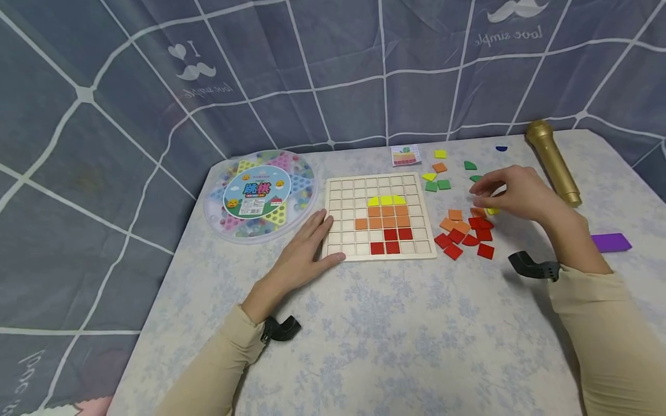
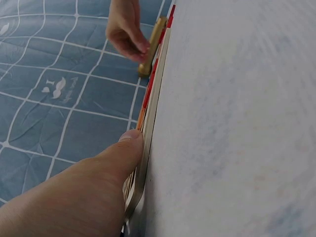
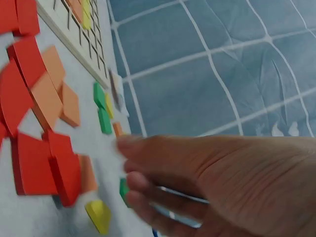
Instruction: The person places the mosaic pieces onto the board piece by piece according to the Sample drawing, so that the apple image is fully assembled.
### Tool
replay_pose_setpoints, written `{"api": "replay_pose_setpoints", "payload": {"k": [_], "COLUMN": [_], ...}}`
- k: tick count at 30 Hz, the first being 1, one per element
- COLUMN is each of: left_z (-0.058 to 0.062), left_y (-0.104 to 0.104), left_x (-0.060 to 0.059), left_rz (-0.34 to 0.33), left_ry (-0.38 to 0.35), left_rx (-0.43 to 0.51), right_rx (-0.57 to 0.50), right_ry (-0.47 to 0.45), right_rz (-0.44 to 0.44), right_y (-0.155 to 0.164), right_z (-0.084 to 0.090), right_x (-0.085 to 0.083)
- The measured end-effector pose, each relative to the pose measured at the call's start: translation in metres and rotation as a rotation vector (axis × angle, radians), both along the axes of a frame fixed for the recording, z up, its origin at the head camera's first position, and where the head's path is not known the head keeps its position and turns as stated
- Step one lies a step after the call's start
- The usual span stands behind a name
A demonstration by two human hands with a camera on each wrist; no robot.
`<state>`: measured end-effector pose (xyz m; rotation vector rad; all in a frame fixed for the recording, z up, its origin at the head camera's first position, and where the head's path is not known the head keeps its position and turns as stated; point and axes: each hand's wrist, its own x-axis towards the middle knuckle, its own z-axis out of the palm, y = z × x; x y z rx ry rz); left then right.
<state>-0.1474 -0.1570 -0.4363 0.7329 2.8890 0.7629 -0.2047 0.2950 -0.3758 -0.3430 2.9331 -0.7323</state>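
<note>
Marble game case (image 1: 260,196) sits far left, out of the way. My left hand (image 1: 307,245) lies flat, fingers straight, against the left edge of the wooden grid board (image 1: 380,216) so it doesn't slide. The board is at table centre, partly filled with yellow, orange and red tiles. My right hand (image 1: 512,193) hovers over the loose tiles (image 1: 465,234), fingers curled toward a yellow tile (image 3: 98,216); can't tell if it's pinching anything. Gold microphone (image 1: 552,162) lies far right.

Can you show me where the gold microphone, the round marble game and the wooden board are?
gold microphone (image 1: 552,163), head view, middle of its handle.
round marble game (image 1: 259,195), head view, its centre label.
wooden board (image 1: 343,190), head view, empty grid squares.
</note>
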Motion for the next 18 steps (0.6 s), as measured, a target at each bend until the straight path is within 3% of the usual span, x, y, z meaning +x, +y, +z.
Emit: {"api": "replay_pose_setpoints", "payload": {"k": [7,18], "left_z": [0.002,-0.002], "left_y": [-0.001,-0.001], "left_x": [0.0,-0.001], "left_rz": [0.0,-0.005], "left_ry": [0.001,0.005], "left_rx": [0.004,0.01], "right_rx": [-0.034,-0.012], "right_ry": [-0.168,-0.134], "right_rz": [0.079,0.094], "right_y": [0.006,0.011], "right_z": [-0.007,-0.01], "right_x": [-0.005,-0.005]}}
